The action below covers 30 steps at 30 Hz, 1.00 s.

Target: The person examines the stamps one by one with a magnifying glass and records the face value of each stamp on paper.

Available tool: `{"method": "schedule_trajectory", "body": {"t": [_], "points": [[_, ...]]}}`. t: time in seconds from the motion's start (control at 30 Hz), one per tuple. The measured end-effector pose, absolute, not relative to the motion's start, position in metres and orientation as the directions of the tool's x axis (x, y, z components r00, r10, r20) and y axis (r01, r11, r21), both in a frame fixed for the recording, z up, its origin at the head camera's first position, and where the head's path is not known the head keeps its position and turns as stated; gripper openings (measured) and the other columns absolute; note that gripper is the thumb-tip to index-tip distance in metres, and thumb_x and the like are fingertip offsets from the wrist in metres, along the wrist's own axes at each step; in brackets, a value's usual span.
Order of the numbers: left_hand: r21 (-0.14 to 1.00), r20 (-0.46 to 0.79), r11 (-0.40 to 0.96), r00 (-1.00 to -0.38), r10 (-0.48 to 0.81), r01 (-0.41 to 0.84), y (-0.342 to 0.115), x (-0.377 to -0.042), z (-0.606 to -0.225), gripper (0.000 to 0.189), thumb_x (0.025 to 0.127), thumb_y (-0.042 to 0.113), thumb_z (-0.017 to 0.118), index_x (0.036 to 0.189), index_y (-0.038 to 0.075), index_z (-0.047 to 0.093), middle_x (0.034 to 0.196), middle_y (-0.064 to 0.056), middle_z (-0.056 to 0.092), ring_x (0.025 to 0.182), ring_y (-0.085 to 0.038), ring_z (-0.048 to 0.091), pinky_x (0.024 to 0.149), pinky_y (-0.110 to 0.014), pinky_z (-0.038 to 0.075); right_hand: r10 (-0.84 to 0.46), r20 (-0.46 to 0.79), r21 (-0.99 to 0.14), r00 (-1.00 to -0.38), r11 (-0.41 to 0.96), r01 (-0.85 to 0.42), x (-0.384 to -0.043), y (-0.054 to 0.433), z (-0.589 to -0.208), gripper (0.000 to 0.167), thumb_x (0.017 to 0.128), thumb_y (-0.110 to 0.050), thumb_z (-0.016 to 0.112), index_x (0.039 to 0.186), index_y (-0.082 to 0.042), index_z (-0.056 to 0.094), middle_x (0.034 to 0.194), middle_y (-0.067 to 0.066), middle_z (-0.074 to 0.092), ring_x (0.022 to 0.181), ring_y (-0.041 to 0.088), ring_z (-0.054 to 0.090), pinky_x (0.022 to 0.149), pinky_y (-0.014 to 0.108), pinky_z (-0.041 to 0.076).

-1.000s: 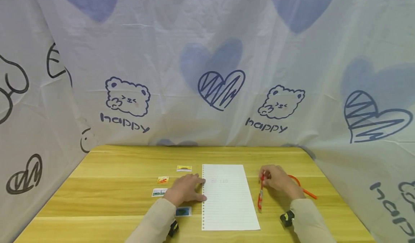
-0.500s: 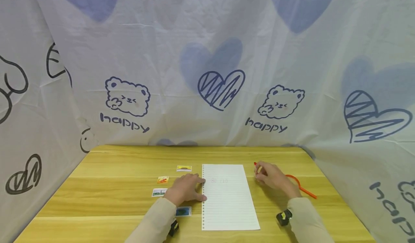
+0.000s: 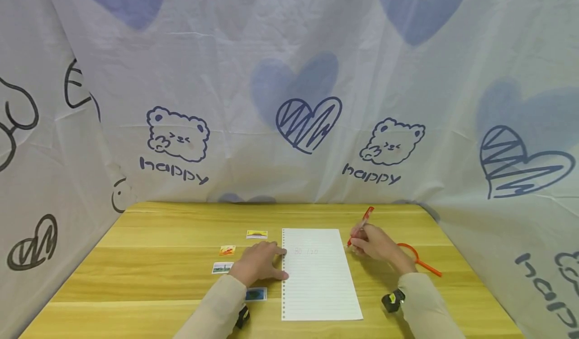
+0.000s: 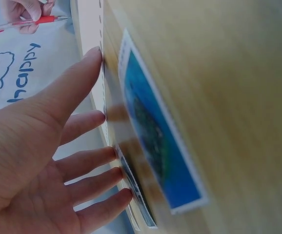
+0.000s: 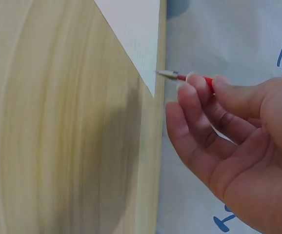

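A lined sheet of paper [image 3: 321, 284] with holes down its left edge lies on the table, faint reddish figures near its top. My left hand [image 3: 259, 264] rests at the holed edge, fingers spread, thumb and fingertips on the margin. To the right of the sheet, my right hand [image 3: 374, 243] pinches a red pen [image 3: 365, 218] between thumb and fingers. The metal pen tip [image 5: 168, 74] points toward the paper in the right wrist view, and the red upper end rises away from the sheet. Around my left hand lie several stamps, including a blue one [image 4: 155, 131] under the wrist.
An orange-red loop with a straight handle [image 3: 427, 267] lies right of my right hand. A yellow stamp [image 3: 257, 234], an orange stamp [image 3: 227, 250] and a pale landscape stamp [image 3: 221, 267] lie left of the paper. A printed cloth [image 3: 244, 178] hangs behind the table [image 3: 113, 284].
My right hand has turned the pen from hanging down toward me to a writing grip, its upper end now raised, and moved slightly left toward the paper. My left hand stays put.
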<state>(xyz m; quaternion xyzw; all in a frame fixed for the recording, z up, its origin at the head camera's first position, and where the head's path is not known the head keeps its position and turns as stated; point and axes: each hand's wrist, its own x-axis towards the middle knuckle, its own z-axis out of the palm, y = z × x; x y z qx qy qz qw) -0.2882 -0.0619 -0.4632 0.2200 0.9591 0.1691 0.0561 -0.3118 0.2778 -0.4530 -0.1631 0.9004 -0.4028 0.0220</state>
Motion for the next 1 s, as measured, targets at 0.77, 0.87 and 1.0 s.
{"method": "schedule_trajectory", "body": {"t": [0.77,0.87,1.0], "points": [[0.345,-0.026,0.851,-0.902,0.430,0.396,-0.060,-0.290,-0.463,0.064,0.079,0.042,0.089,0.133,0.014,0.070,0.131,-0.012,0.069,0.119,-0.035,0.064,0.101,-0.057,0.053,-0.341,0.028,-0.888,-0.940,0.423,-0.180,-0.324,0.257,-0.466,0.024,0.098,-0.009,0.067,0.111,0.011,0.063,0.096,0.020,0.075,0.081,0.021,0.072,0.074,0.036,0.065],[0.344,-0.027,0.853,-0.903,0.428,0.394,-0.060,-0.290,-0.463,0.064,0.079,0.042,0.089,0.133,0.015,0.070,0.131,-0.012,0.069,0.119,-0.035,0.064,0.101,-0.057,0.053,-0.357,0.017,-0.875,-0.934,0.447,-0.187,-0.323,0.253,-0.468,0.026,0.099,-0.012,0.067,0.114,0.010,0.067,0.100,0.021,0.075,0.083,0.021,0.073,0.076,0.034,0.064],[0.344,-0.028,0.853,-0.904,0.427,0.392,-0.060,-0.290,-0.463,0.064,0.079,0.042,0.089,0.134,0.015,0.070,0.131,-0.012,0.069,0.119,-0.035,0.064,0.101,-0.057,0.053,-0.359,0.016,-0.879,-0.933,0.440,-0.185,-0.322,0.249,-0.471,0.024,0.099,-0.009,0.066,0.113,0.010,0.069,0.102,0.024,0.075,0.084,0.022,0.073,0.077,0.034,0.064]]}}
